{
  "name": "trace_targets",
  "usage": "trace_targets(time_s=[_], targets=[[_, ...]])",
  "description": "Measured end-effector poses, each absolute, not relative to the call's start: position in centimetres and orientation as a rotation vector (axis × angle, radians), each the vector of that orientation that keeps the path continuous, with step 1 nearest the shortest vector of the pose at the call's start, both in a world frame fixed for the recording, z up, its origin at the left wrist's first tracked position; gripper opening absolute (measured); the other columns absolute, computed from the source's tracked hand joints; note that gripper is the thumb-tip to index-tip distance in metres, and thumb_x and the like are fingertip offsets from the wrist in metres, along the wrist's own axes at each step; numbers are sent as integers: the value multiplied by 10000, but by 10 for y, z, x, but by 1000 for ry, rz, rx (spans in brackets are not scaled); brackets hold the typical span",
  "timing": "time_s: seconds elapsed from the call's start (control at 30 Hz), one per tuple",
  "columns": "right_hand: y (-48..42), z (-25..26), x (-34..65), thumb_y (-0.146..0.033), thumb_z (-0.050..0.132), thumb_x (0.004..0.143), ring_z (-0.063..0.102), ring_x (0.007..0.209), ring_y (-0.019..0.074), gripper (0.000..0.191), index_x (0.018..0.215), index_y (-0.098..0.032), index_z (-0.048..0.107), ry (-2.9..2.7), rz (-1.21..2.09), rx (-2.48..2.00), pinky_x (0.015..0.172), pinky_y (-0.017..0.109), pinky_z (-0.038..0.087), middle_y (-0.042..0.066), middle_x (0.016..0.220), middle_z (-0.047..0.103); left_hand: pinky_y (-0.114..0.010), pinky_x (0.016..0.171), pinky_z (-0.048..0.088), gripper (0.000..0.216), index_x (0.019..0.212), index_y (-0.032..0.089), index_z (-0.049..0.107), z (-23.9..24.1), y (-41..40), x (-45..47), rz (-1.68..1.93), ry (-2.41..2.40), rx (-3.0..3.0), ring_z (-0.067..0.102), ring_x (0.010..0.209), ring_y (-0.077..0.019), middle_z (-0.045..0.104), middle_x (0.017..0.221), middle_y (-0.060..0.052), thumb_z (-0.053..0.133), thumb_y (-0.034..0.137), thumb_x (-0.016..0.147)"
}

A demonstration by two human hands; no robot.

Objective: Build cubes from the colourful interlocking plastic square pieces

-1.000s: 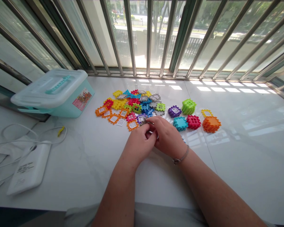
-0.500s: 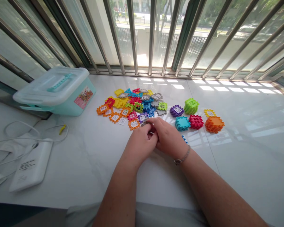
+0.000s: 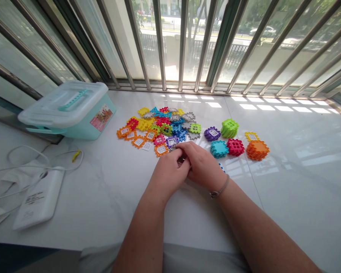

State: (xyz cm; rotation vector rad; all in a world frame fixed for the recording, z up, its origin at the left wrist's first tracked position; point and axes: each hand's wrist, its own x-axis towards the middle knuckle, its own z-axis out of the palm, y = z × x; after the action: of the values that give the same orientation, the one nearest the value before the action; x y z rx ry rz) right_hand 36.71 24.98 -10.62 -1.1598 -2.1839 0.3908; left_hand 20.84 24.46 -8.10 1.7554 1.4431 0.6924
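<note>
My left hand (image 3: 172, 170) and my right hand (image 3: 203, 163) meet in the middle of the white surface, fingers curled and pressed together. Whatever lies between them is mostly hidden; only a small greyish bit shows in the gap. A grey toothed edge (image 3: 172, 148) peeks out at the fingertips, and I cannot tell whether it is held. Just beyond lies a loose pile of toothed plastic building tiles, with an orange tile (image 3: 161, 149) and a purple tile (image 3: 172, 141) closest. Right of my hands stand a light-blue stack (image 3: 219, 148) and a red stack (image 3: 235, 147). A blue tile (image 3: 222, 167) is partly covered by my right hand.
A purple stack (image 3: 212, 133), a green stack (image 3: 230, 128), an orange stack (image 3: 257, 150) and a yellow tile (image 3: 251, 136) sit to the right. On the left are a lidded turquoise box (image 3: 85, 117), a white power bank (image 3: 39, 199) and cables. Metal window bars (image 3: 182, 49) border the back.
My hands stay joined in nearly the same place, with only slight finger movement. The gap between them shows a little more of the greyish bit. Tiles and stacks look unchanged.
</note>
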Motion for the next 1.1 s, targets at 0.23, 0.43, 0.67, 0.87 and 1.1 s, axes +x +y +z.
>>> trace_targets(time_s=[0.23, 0.43, 0.67, 0.87, 1.1], targets=[[250, -106, 368, -121, 629, 893, 683, 1093, 289, 450, 1327, -216, 561, -2155, 322, -1105, 909, 403, 566, 125, 1206, 697, -257, 630, 413, 163, 859, 207, 703, -79, 244, 209, 757, 1448, 1711, 607, 655, -138, 703, 731, 31, 607, 302, 950], [249, -103, 367, -185, 658, 944, 694, 1045, 284, 354, 1284, -229, 572, -2122, 259, -1154, 865, 387, 555, 115, 1178, 704, -253, 649, 448, 168, 902, 212, 745, -78, 245, 209, 809, 1429, 1715, 618, 643, -128, 727, 752, 34, 625, 309, 971], [249, -102, 369, -210, 657, 942, 694, 1072, 287, 330, 1263, -229, 583, -2086, 214, -1248, 885, 392, 557, 112, 1200, 705, -231, 756, 537, 144, 973, 218, 757, -81, 246, 209, 999, 1374, 1625, 727, 809, -147, 787, 911, 11, 644, 306, 979], [249, -102, 369, -222, 656, 948, 688, 1019, 271, 302, 1243, -231, 594, -2081, 197, -1297, 862, 382, 556, 100, 1165, 703, -232, 734, 534, 132, 956, 226, 753, -80, 246, 209, 982, 1408, 1605, 725, 789, -146, 787, 884, 16, 651, 307, 976], [249, -103, 368, -185, 655, 919, 688, 1040, 272, 337, 1249, -223, 599, -2089, 215, -1297, 869, 379, 559, 101, 1179, 697, -250, 737, 537, 122, 932, 227, 743, -81, 246, 209, 939, 1413, 1661, 728, 802, -154, 778, 888, 15, 653, 299, 973]])
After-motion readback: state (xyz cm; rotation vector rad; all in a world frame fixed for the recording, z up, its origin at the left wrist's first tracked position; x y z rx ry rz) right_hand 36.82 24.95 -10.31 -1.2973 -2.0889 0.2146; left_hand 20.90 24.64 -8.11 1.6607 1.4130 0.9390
